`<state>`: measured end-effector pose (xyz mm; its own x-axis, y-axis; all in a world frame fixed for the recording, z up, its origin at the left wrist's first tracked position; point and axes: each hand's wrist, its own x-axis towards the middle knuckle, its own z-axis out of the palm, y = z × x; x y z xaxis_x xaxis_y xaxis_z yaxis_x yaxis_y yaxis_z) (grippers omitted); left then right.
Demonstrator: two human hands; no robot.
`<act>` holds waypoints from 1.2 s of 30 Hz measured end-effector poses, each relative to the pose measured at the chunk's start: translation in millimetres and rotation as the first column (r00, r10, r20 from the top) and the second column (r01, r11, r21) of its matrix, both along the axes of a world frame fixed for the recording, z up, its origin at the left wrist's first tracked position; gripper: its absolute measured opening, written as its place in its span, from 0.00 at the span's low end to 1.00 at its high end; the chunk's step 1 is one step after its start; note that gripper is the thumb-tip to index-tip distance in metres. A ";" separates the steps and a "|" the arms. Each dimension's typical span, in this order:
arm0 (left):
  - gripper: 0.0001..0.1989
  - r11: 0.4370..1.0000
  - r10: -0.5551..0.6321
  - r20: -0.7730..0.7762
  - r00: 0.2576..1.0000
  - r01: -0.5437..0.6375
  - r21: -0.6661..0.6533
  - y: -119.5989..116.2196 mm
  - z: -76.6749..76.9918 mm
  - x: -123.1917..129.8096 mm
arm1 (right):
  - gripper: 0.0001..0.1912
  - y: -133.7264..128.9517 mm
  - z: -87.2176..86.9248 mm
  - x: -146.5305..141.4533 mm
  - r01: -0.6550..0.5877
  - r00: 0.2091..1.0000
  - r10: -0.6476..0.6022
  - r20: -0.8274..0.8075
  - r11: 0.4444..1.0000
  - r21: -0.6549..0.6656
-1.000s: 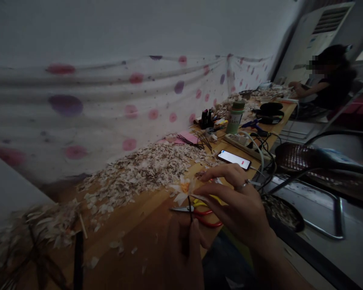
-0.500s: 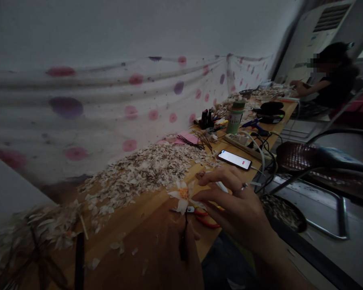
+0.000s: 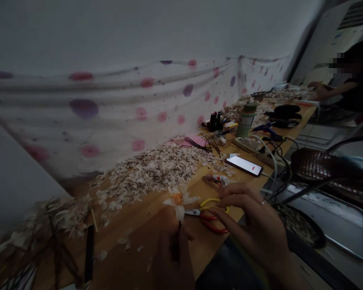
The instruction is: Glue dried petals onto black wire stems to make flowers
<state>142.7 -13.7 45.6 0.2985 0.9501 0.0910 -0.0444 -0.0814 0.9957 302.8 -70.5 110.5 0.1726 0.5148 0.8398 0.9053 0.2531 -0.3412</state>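
Low in the middle, my left hand (image 3: 177, 249) is closed around the dark stem of a handmade flower (image 3: 178, 199). The flower has white petals and an orange centre, and stands upright above my fingers. My right hand (image 3: 251, 219) is to the right of the flower, apart from it, with fingers bent and spread and nothing visible in them. Between flower and right hand lie scissors (image 3: 213, 215) with red and yellow handles, partly covered by my right fingers. A small white and red tube (image 3: 220, 179) lies just beyond the right fingertips.
A heap of pale petal-like flakes (image 3: 151, 169) spreads along the wall side. Dark stems (image 3: 199, 144), a lit phone (image 3: 244, 165), a power strip (image 3: 251, 146), a green bottle (image 3: 246, 121) and a glue gun (image 3: 269, 131) lie beyond. At far right, another person (image 3: 357, 88) sits working.
My right hand has drawn back from the flower to the right and down. The flower in my left hand has shifted slightly left. The camera view has swung left.
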 end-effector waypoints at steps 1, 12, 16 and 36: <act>0.12 1.000 0.002 0.000 1.000 -0.002 -0.016 0.4 -0.4 -0.6 | 0.04 -0.7 -2.1 -0.6 -0.004 1.000 0.004 -0.017 1.000 -0.005; 0.11 0.986 -0.093 0.096 0.991 0.105 -0.128 -6.1 9.1 -10.3 | 0.09 17.2 -6.5 -24.0 -0.241 0.970 0.241 -0.041 0.971 0.008; 0.12 0.982 -0.086 0.149 0.985 0.109 -0.154 -6.1 10.9 -8.7 | 0.11 19.8 -11.8 -25.4 -0.255 0.966 0.254 -0.043 0.966 -0.034; 0.14 0.996 0.078 0.085 0.993 -0.074 -0.047 -10.1 2.5 -5.7 | 0.12 20.2 -8.4 -22.3 -0.224 0.974 0.220 -0.052 0.971 -0.083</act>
